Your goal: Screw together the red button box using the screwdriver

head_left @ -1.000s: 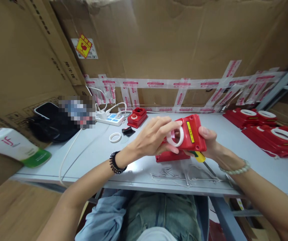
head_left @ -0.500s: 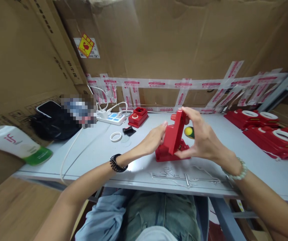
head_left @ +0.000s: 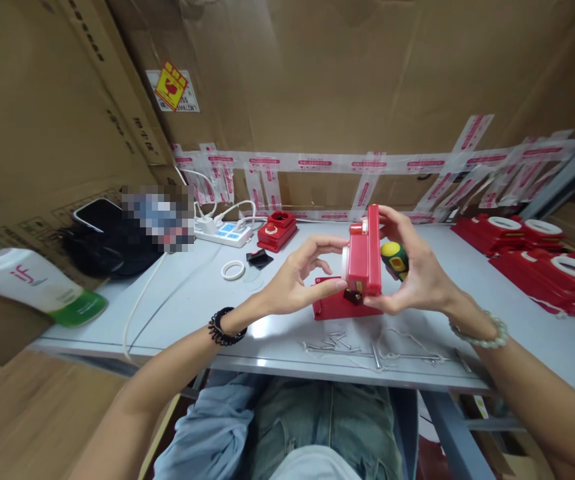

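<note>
Above the desk, a red plastic housing (head_left: 365,257) stands on edge between my two hands. A white ring (head_left: 345,261) sits on its left face. My right hand (head_left: 417,270) grips the housing's right side, fingers at the top and thumb at the bottom. My left hand (head_left: 302,277) has its thumb and fingers curled round the white ring side. Below them a red base (head_left: 330,308) lies on the desk, with a small dark part above it. A yellow-and-green handle (head_left: 395,259), like a screwdriver's, shows inside my right hand's curve; whether the palm holds it is unclear.
Several screws (head_left: 335,341) and thin metal rods lie near the desk's front edge. More red housings (head_left: 550,280) stand at the right. At the back left are a small red unit (head_left: 276,231), a power strip (head_left: 225,233) and a loose white ring (head_left: 232,270). Cardboard (head_left: 317,80) walls the back.
The red housing has been lifted off the base and turned, so its white ring now shows on the left. My left hand has moved from the lower red part to the ring side.
</note>
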Tool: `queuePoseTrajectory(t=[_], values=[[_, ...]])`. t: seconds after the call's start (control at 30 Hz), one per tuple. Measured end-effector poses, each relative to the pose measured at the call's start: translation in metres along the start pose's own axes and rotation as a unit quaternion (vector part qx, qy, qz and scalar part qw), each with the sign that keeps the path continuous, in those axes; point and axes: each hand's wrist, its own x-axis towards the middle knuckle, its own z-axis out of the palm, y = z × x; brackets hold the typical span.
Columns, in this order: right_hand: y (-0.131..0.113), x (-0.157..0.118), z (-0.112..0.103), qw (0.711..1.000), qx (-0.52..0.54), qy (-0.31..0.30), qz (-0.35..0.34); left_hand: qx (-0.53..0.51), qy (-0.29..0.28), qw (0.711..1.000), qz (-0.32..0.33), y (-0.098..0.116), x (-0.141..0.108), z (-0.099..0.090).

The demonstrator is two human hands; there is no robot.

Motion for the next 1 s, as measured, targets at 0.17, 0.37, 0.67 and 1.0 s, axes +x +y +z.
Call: queuePoseTrajectory(t=[0.17, 0.37, 0.67, 1.0], values=[[-0.003, 0.0, 0.004, 0.996, -0.045, -0.01, -0.081, -0.089, 0.02, 0.983, -0.16, -0.005, 0.0, 0.008], [-0.007, -0.002, 0.006, 0.996, -0.05, -0.016, -0.067, -0.046, 0.059, 0.969, -0.234, -0.01, -0.003, 0.009], [0.001, 0.0, 0.002, 0.999, 0.03, -0.014, 0.013, 0.045, 0.013, 0.997, 0.058, 0.002, -0.004, 0.004], [-0.001, 0.0, 0.011, 0.999, -0.009, -0.017, -0.048, -0.046, 0.04, 0.962, -0.264, -0.005, -0.004, 0.005]])
